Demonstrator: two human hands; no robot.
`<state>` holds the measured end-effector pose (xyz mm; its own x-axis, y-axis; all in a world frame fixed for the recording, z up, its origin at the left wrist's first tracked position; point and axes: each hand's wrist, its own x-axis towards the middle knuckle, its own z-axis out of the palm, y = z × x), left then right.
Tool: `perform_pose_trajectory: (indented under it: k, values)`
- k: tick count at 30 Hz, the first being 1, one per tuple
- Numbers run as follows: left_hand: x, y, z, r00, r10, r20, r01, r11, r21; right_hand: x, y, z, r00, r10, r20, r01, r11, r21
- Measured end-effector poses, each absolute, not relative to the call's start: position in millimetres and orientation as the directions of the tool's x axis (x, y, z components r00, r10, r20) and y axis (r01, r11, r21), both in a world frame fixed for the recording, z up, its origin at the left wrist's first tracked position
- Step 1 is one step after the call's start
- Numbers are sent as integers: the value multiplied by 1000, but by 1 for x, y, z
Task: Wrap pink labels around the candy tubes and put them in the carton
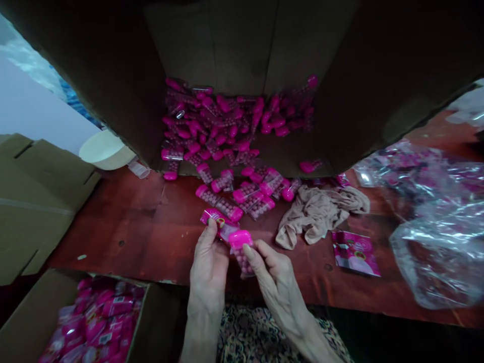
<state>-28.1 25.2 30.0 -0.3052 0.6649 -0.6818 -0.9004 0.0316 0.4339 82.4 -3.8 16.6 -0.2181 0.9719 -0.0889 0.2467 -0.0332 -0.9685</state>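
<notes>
My left hand [210, 262] is closed on a pink printed sleeve [221, 222], thumb on top, near the table's front edge. In my right hand [270, 269] is a small clear candy bottle [241, 247] with a bright pink cap and pink balls inside. Its capped end points away from me and meets the near end of the sleeve; whether it is inside cannot be made out. Just beyond my hands lie several loose candy bottles [247, 194], spilling from a large tipped carton [242, 45]. A flat pink sleeve [356, 253] rests to the right.
A crumpled beige cloth [315, 214] lies right of the bottles. Clear plastic bags [442, 247] with pink pieces cover the table's right side. At lower left stands a box [151, 312] of wrapped bottles [102, 322]. A white bowl [106, 150] and folded cardboard [41, 196] are left.
</notes>
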Motion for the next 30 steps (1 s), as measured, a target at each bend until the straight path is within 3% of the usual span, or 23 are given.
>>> perform_pose_trajectory:
  k: [7,16,20,25,30]
  values:
    - [-22,27,28,-266,711,-651,-908,43,418,78,-3,16,-95,995,-30,222,-8,-975]
    - [-21,25,14,-355,759,-546,-843,-7,538,78,-4,8,-50,993,106,428,117,-896]
    - [-20,26,10,-348,770,-534,-845,-12,534,80,-3,11,-20,987,162,451,154,-879]
    - [-18,27,11,-321,764,-560,-868,-1,497,81,0,13,-13,987,161,407,152,-901]
    - [-15,28,12,-282,762,-583,-880,36,473,81,2,8,-28,999,46,341,53,-938]
